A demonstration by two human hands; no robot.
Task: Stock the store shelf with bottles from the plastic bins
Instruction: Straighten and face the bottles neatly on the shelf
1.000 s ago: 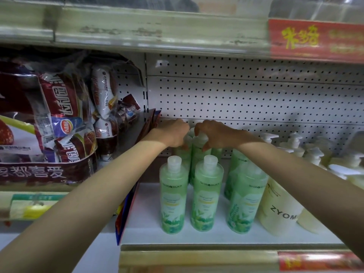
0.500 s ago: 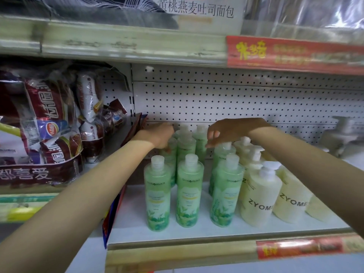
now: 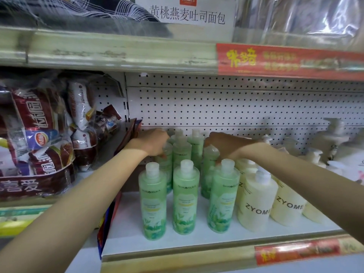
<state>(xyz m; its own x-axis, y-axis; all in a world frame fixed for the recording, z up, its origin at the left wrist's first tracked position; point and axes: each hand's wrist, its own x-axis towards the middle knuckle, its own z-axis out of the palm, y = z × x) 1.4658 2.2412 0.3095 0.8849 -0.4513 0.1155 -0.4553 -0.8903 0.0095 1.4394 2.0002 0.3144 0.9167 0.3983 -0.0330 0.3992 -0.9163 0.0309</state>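
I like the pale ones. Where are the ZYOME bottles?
Head view, right side of the shelf: the ZYOME bottles stand just right of the green bottles.

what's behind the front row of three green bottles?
More green bottles, at least two rows deep, then the pegboard back panel. The left hand and right hand cover two caps; the front row hides their lower halves.

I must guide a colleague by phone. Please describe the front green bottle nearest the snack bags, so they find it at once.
Find the white shelf below the pegboard wall. Its front row holds three green bottles, then cream ZYOME bottles. Yours is the leftmost green bottle, the only one with bare shelf on its left.
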